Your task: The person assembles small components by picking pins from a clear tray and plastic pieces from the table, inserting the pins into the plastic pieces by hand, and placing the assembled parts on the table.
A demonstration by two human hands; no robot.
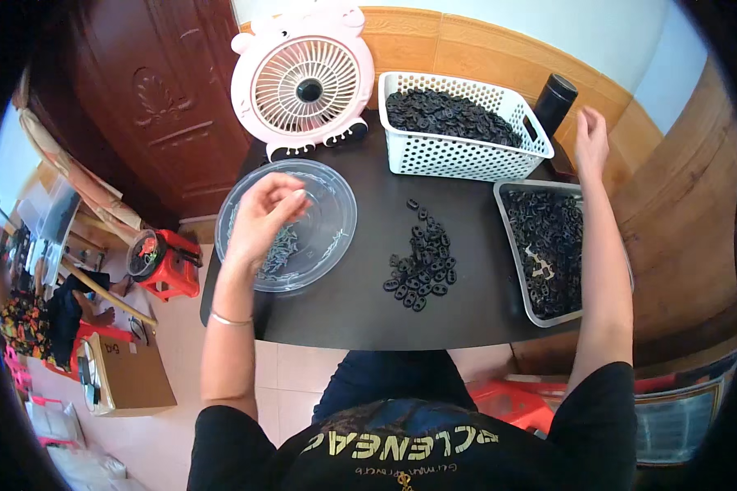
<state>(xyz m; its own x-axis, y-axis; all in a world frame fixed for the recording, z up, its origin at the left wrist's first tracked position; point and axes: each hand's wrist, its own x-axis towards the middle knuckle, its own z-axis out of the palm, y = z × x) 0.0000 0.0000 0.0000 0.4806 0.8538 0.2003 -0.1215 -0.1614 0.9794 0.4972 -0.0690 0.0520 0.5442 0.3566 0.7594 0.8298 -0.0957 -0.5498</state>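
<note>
My left hand [272,211] hangs over a round clear plastic tray [341,192] that holds a heap of small thin grey-green pieces [280,250]. Its thumb and fingers are drawn together in a pinch; anything between them is too small to make out. Raised at the far right, my right hand [592,141] is beside a black cylinder [556,100], its fingers loosely bent and apart, with nothing visible in them. Several small black oval pieces with two holes [422,266] lie piled mid-table. Under my right forearm, a metal tray [535,317] holds dark small parts and a pale, irregular piece [539,263].
A white perforated basket [450,164] full of black pieces stands at the back of the dark table [352,315]. Left of it is a pink animal-shaped fan [307,82]. Red stools [172,266], a cardboard box [131,376] and another person [45,323] are off to the left.
</note>
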